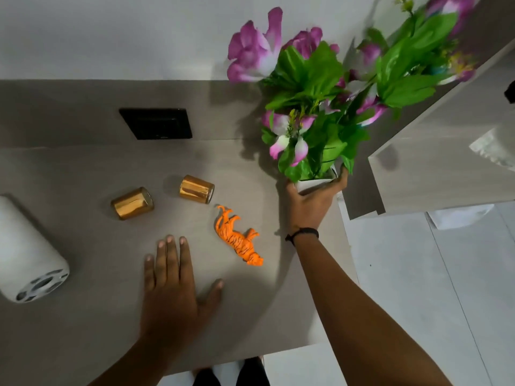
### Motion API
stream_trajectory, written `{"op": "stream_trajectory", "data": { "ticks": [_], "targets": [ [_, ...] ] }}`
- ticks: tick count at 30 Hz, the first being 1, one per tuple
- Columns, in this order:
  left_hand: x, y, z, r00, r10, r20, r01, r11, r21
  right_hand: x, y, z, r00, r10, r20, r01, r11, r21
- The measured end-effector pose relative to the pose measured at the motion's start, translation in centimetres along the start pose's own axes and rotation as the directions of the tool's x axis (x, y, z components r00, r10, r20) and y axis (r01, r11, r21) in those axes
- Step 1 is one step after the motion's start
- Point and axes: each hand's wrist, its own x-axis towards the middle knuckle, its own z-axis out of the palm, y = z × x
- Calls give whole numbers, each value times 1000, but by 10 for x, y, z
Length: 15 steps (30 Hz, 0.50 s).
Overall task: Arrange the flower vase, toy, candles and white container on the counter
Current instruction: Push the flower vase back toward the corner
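Observation:
A white vase (pixel 313 184) of purple flowers and green leaves (pixel 315 87) stands at the counter's right edge, and my right hand (pixel 312 203) is wrapped around its base. An orange toy tiger (pixel 238 239) lies on its side in the middle of the counter. Two gold candles lie tipped over, the left candle (pixel 132 203) and the right candle (pixel 196 188) just behind the tiger. A white cylindrical container (pixel 25 252) lies on its side at the far left. My left hand (pixel 172 285) rests flat on the counter, fingers spread, holding nothing.
The grey counter (pixel 83 316) ends in front of me and at the right, above a light tiled floor (pixel 418 288). A black socket plate (pixel 156 123) sits on the back panel. A glossy cabinet (pixel 446 162) juts out at the right, close to the flowers.

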Motion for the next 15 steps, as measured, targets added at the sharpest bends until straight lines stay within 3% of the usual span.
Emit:
{"op": "stream_trajectory", "data": {
  "ticks": [5,12,15],
  "targets": [
    [0,-2,4,1000,5,0,-5,1000,22,4,7,7,998,64,14,-65,996,57],
    [-1,-3,8,1000,5,8,-5,1000,0,-19,-5,-11,991,100,87,-94,993,-76],
    [1,-2,6,1000,5,22,-5,1000,6,-85,-9,-34,999,-12,51,21,984,-179]
  ]
}}
